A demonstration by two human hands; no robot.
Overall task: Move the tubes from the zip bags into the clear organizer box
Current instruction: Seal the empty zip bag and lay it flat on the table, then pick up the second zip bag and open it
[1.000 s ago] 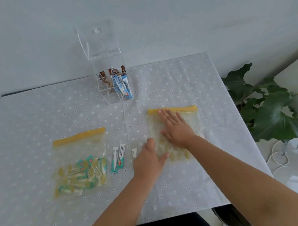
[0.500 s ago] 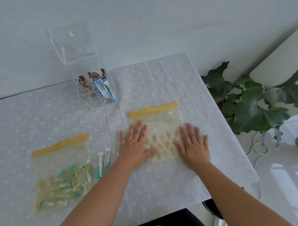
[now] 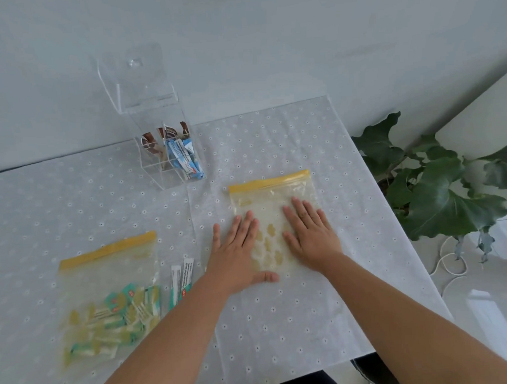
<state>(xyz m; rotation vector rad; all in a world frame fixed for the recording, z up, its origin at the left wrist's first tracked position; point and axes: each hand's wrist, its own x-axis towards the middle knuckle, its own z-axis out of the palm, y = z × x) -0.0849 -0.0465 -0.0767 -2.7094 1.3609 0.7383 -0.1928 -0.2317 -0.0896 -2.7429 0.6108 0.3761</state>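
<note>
Tubes (image 3: 112, 322) with teal ends fill the left zip bag (image 3: 109, 299), which lies near the left table edge with its yellow seal (image 3: 108, 250) facing away. Just beside its right edge, two loose tubes (image 3: 182, 279) lie on the dotted tablecloth (image 3: 281, 321). Behind them, toward the wall, stands the clear organizer box (image 3: 169, 157), lid raised, with brown and blue packets upright in its back compartments and the near compartment looking empty.

Further right, the left hand (image 3: 237, 256) lies flat, grip open and holding nothing, partly on the right zip bag (image 3: 272, 220). This bag looks flat and empty apart from its printed yellow pattern. The right hand (image 3: 309, 233) presses on it too, fingers spread, grasping nothing. A leafy plant (image 3: 438, 189) stands off the table's right edge, with a white cable (image 3: 450, 258) on the floor below.

Risks, as I judge them: the thin cloth may slide or bunch under the pressing palms and drag the loose tubes along. A reach toward the box passes close to its tall raised lid, and a knock could tip it. The full bag is floppy, so tubes could spill when it is lifted. Nothing blocks the path from bag to box.
</note>
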